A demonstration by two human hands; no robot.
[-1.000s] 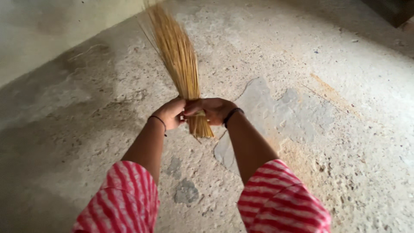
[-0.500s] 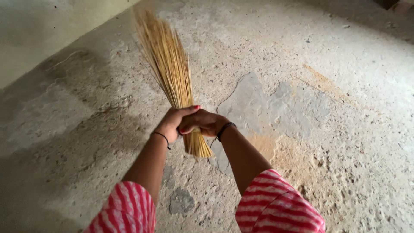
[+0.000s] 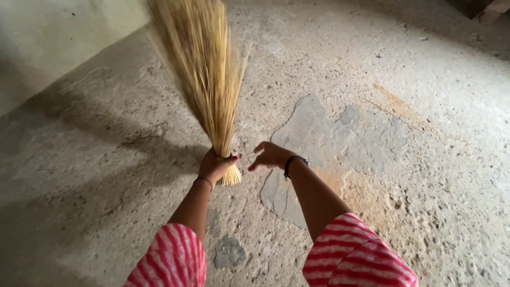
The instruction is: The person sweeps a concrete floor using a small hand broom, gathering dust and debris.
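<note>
A bundle broom of thin yellow straw sticks (image 3: 204, 74) stands with its bristles fanning up and away over the floor. My left hand (image 3: 215, 166) grips it near its bound lower end, whose short stub pokes out below my fist. My right hand (image 3: 272, 155) hovers just to the right of the broom, fingers spread, a small gap between it and the straw. Both wrists carry dark bangles, and red-and-white striped sleeves cover my upper arms.
Rough, pitted concrete floor (image 3: 425, 95) all around, with a smoother grey patch (image 3: 340, 138) under my right hand and a sandy brown stain beside it. A pale wall (image 3: 53, 37) rises at the upper left. Something dark sits at the top right corner.
Both hands held the broom's lower end before. Now my right hand has let go and opened, while the left keeps hold; the bristles have swung up closer to the camera.
</note>
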